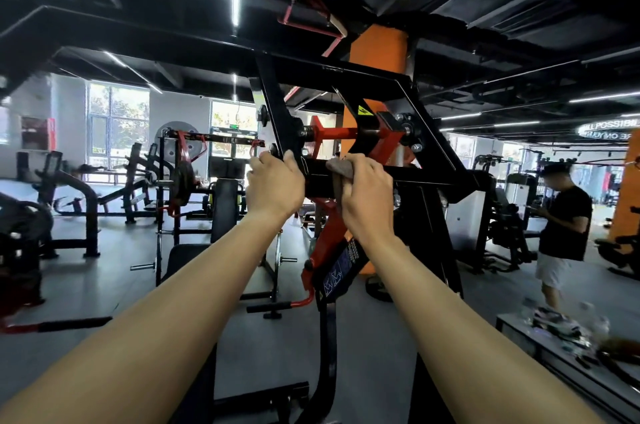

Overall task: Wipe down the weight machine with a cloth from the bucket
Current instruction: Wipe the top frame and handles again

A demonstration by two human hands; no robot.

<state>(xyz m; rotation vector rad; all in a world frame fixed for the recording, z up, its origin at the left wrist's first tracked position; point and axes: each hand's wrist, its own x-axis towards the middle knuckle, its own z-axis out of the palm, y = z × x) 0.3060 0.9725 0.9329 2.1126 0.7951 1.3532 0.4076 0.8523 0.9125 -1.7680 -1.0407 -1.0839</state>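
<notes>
The weight machine is a black steel frame with red pivoting arms, standing right in front of me. My left hand grips the left end of its black horizontal crossbar. My right hand holds a grey-brown cloth pressed against the same bar, fingers curled over it. Both arms reach up and forward. No bucket is in view.
A person in a black shirt and white shorts stands at the right. A low bench with clutter lies at the lower right. Other gym machines fill the left, and an orange pillar rises behind the machine.
</notes>
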